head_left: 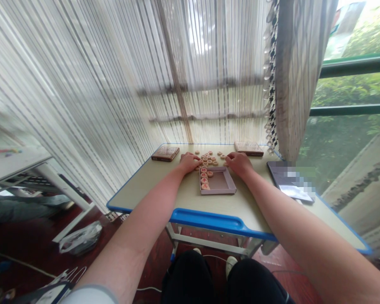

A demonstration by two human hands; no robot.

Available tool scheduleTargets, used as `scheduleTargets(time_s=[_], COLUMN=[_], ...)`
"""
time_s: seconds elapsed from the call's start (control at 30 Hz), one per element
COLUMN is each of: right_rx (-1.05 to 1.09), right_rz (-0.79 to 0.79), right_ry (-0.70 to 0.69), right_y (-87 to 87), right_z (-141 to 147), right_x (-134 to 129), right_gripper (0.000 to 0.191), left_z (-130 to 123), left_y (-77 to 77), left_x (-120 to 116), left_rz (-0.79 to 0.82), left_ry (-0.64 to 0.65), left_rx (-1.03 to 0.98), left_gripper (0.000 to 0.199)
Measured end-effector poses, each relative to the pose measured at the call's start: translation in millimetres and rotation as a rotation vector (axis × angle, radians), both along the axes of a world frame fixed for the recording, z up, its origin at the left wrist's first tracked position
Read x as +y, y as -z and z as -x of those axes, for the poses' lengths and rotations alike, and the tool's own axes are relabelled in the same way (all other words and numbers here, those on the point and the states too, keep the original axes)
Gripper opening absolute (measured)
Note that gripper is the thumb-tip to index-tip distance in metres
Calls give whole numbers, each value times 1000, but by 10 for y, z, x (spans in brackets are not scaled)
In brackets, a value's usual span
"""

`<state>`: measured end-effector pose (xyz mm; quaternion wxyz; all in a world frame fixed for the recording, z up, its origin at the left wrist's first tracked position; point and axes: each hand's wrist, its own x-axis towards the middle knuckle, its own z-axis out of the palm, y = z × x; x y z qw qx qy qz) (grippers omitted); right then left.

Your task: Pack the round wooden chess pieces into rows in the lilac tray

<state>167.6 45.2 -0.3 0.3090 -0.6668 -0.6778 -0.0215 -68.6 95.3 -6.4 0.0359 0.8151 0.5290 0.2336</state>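
Note:
Several round wooden Chinese chess pieces (pixel 209 162) lie loose in a heap on the table. My left hand (pixel 188 162) is at the heap's left edge, its curled fingers on a piece beside the box. At the right edge, my right hand (pixel 239 164) has its fingers bent, with the fingertips at another piece (pixel 225 164). Between my forearms is a shallow open box (pixel 218 192). Pieces with red characters (pixel 204 180) stand in a column along its left wall, and one more lies beside them. My fingers partly hide the pieces they touch.
A flat patterned box (pixel 165 153) lies at the table's back left and a similar one (pixel 248 148) at the back right. A dark flat object (pixel 277 173) with a white sheet rests on the right. The table (pixel 139 196) has a blue rim; striped curtains (pixel 221 122) hang behind.

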Motion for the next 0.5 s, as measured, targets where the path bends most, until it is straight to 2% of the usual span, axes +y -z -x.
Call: scheduleTargets(time_s=[0.13, 0.23, 0.3, 0.4, 0.5], right_rx=[27, 24, 12, 32, 58], right_rz=[-9, -60, -119, -189, -199], right_ry=[-15, -52, -50, 25, 54], right_y=[-3, -31, -63, -109, -127], right_z=[17, 59, 84, 92, 80], right_x=[-6, -54, -91, -125, -129], right_gripper=[29, 26, 25, 27, 27], left_z=[-1, -16, -33, -49, -43], left_y=[-53, -88, -101, -109, -108], left_x=[-35, -59, -74, -98, -122], left_rz=[-13, 25, 99, 294, 456], left_ry=[4, 51, 103, 219, 270], left_rx=[-150, -394, -613, -883, -946], left_gripper=[26, 24, 27, 31, 35])
